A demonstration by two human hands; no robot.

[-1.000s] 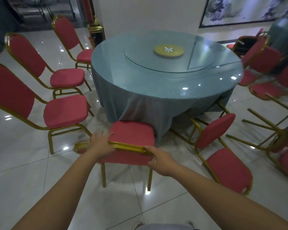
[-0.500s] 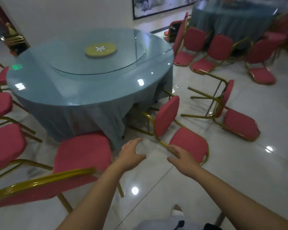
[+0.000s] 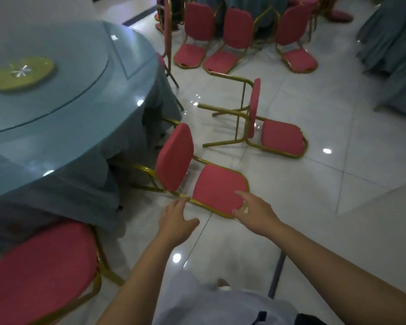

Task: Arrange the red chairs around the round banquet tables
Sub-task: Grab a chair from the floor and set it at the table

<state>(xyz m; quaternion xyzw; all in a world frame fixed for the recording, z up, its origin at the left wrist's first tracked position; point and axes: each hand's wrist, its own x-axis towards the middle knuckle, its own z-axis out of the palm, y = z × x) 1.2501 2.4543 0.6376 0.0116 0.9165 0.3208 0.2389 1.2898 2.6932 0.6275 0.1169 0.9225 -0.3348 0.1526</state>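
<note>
A toppled red chair [image 3: 217, 191] lies on its back on the tiled floor [image 3: 338, 207], just beside the round cloth-draped surface [image 3: 68, 127]. Its legs point in under the cloth, and the backrest top points out toward the person. The left hand [image 3: 176, 219], its fingers [image 3: 178, 204] loosely spread, has its fingertips at the gold side frame. The right hand [image 3: 256, 212] hovers wide-fingered over the backrest's top corner; whether it touches is unclear.
</note>
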